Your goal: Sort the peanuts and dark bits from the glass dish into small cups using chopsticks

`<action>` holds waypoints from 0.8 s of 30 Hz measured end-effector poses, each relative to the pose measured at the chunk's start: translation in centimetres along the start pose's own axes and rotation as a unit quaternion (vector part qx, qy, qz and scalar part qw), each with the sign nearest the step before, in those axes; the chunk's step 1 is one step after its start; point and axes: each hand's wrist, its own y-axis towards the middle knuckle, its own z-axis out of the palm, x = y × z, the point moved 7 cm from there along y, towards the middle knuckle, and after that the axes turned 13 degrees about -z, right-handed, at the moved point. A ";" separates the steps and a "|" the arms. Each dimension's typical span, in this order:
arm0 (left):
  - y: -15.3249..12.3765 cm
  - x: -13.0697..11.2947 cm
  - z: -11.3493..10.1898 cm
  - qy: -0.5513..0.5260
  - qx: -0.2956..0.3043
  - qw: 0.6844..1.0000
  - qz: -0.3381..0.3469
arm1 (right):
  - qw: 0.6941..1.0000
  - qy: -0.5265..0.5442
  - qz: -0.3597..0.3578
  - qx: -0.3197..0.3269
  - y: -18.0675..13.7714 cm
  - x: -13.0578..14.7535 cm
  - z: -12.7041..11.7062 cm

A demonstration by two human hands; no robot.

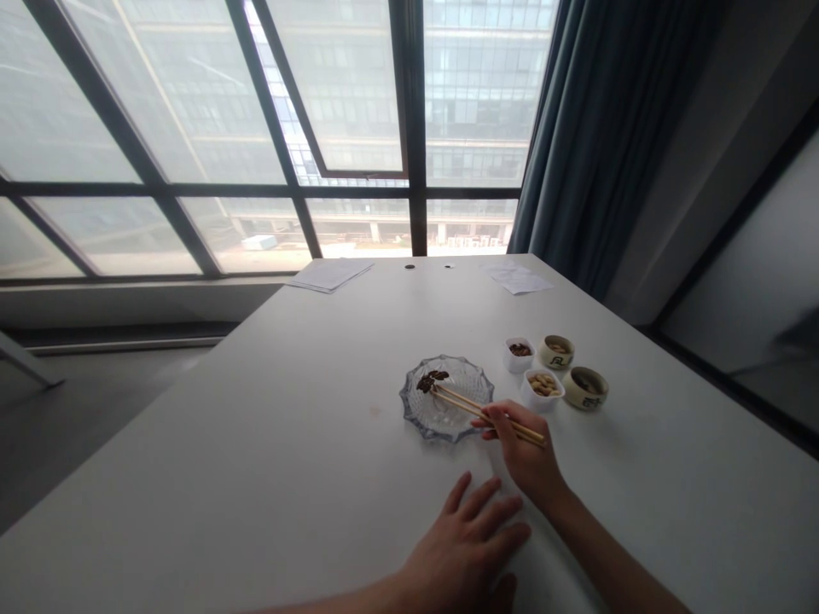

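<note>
My right hand (521, 439) is closed round a pair of wooden chopsticks (466, 402). Their tips reach over a clear glass plate (415, 424) with a scalloped rim, close beside a small cluster of dark brown pieces (431, 381) on its far left part. Whether the tips grip a piece is too small to tell. My left hand (470, 541) rests on the table in front of the plate, fingers spread, holding nothing. Right of the plate stand a white cup of reddish-brown pieces (518, 356) and a white cup of peanuts in the shell (542, 390).
Two cream-coloured round bowls (555, 351) with dark characters stand right of the white cups; the nearer bowl (586, 390) holds something dark. Papers (329, 275) lie at the far left of the white table (287, 443), and another sheet (517, 277) at the far right. Windows rise behind.
</note>
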 end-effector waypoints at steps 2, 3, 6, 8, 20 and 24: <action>0.0 0.0 0.0 -0.001 0.001 1.000 0.001 | 1.000 0.000 0.003 -0.005 -0.1 -0.1 -0.2; 0.0 0.0 -0.1 -0.002 0.002 1.000 0.001 | 1.000 0.001 0.005 -0.009 -0.1 -0.2 -0.3; -0.1 -0.1 -0.2 -0.005 0.002 1.000 0.000 | 1.000 -0.003 0.012 -0.027 -0.3 -0.7 -0.6; 0.0 -0.1 -0.2 -0.007 0.003 1.000 0.000 | 0.999 -0.008 0.014 -0.042 -0.5 -0.9 -0.9; -0.1 -0.1 -0.3 -0.007 0.005 1.000 -0.006 | 0.960 -0.061 -0.063 -0.265 1.7 2.3 -8.5; 0.0 -0.2 -0.4 -0.009 0.005 1.000 -0.004 | 0.937 -0.090 -0.067 -0.332 2.2 2.7 -12.0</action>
